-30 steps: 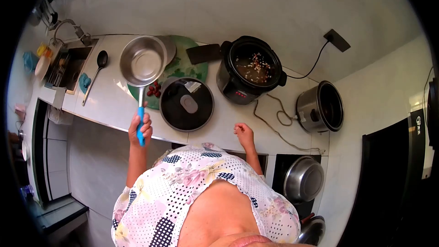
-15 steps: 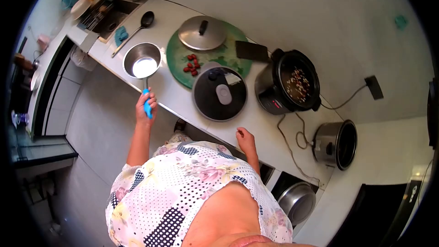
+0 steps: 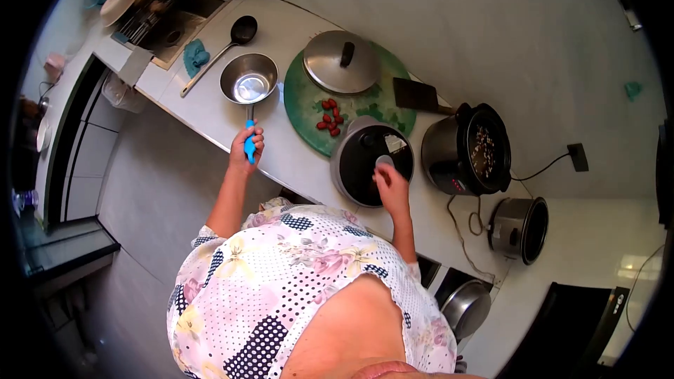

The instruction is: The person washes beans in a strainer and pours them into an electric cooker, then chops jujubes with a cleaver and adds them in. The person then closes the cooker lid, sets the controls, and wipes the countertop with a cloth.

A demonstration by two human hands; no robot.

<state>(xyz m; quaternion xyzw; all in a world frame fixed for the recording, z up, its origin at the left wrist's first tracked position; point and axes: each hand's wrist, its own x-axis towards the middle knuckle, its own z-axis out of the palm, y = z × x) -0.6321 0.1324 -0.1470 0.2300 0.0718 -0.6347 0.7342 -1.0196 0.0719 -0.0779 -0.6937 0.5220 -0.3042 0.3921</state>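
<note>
Pan [image 3: 249, 78]: above counter [image 3: 302, 158] near front edge; handle [image 3: 250, 149] grasped by left hand [image 3: 240, 150]. Lid [image 3: 354, 172]: near front edge, beside board [image 3: 305, 109]; right hand [image 3: 393, 187] at knob [image 3: 384, 160], fingers curled, contact unclear. Apparent step: reaching to lid; lifting would call for firm knob grip.

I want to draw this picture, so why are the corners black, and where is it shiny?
Head view: black, rounded border, probably from a wide lens; head view: bright glare inside the pan; head view: a pale patch on the black lid, maybe glare, maybe a label, I can't tell.
</note>
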